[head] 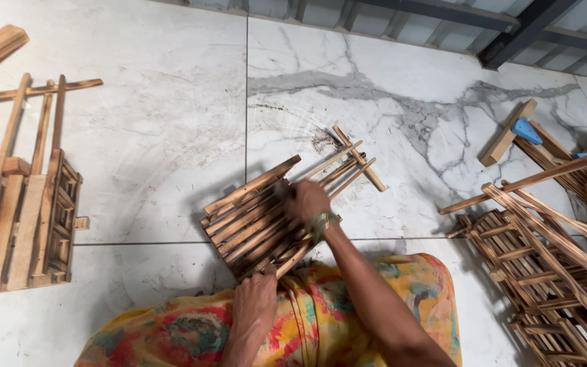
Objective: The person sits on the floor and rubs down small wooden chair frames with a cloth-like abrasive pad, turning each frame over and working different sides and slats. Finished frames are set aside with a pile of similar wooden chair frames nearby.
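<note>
Sitting on a white marble-look tile floor (171,136), both my hands on a small wooden slat frame (253,217) lying just in front of my lap.

My right hand (309,201) is pressed down on the frame's top, fingers curled over the slats where thin sticks (348,166) jut out toward the far side; grip looks closed on the slats, exact hold blurred. My left hand (256,299) closes on the frame's near bottom corner, by my bright floral cloth (375,285). Floor is glossy with grey veining and dark grout lines crossing under the frame. Left side: a finished wooden crate-like piece (22,217) with long sticks up. Right side: a pile of slatted frames (545,272) and loose battens, one blue piece (526,130) among them. Dark metal beams (511,34) run along the top edge.
</note>
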A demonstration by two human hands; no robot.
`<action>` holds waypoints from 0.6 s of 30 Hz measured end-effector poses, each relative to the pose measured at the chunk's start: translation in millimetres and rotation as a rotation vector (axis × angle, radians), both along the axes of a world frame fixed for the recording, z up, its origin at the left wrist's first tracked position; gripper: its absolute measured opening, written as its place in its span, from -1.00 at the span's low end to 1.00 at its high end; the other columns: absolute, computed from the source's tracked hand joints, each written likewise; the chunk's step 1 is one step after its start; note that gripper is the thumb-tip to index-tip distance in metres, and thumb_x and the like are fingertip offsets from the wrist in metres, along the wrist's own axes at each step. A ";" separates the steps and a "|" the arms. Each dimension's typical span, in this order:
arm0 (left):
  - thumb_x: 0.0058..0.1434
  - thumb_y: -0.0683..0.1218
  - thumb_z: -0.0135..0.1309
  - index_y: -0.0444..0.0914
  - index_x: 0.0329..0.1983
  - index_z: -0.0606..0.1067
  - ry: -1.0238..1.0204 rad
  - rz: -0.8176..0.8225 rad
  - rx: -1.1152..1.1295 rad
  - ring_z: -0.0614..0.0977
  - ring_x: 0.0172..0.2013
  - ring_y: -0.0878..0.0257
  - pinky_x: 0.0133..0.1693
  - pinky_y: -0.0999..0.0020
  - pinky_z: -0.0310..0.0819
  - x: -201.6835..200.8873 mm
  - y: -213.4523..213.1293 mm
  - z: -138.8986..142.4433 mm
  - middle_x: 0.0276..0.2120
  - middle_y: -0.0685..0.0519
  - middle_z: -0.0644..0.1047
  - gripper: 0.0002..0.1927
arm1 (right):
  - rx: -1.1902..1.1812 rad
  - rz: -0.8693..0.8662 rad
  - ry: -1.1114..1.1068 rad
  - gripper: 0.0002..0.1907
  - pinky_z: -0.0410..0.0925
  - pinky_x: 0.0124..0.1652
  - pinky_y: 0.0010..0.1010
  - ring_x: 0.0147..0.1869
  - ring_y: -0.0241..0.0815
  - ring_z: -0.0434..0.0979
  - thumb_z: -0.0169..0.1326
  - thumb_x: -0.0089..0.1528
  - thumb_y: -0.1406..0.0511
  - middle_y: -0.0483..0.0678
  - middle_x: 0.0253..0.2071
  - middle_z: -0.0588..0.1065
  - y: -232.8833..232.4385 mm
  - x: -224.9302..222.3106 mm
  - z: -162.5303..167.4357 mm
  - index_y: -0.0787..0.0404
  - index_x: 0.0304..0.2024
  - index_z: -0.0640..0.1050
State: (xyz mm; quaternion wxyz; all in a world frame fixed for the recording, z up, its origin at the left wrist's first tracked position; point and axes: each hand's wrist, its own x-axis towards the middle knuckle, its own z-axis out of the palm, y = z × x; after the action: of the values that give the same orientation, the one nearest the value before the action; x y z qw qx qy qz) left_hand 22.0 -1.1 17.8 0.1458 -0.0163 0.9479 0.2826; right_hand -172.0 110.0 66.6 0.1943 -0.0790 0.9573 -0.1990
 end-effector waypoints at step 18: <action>0.30 -0.26 -0.07 -0.50 0.12 0.41 0.107 0.030 -0.076 0.72 -0.37 -0.11 -0.39 0.09 0.66 7.8 6.7 5.1 -0.38 -0.35 0.60 -0.66 | 0.439 0.547 0.148 -0.78 0.51 -0.23 -0.32 -0.12 -0.10 0.58 0.17 0.16 0.44 0.06 -0.16 0.56 -32.8 -10.3 -56.8 0.16 -0.13 0.59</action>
State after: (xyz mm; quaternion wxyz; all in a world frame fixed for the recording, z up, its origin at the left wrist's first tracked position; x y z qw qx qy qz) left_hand 29.7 5.6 22.9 0.0899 -0.0208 0.9641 0.2490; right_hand -182.3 77.2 9.8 0.1828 -0.3031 0.9321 0.0769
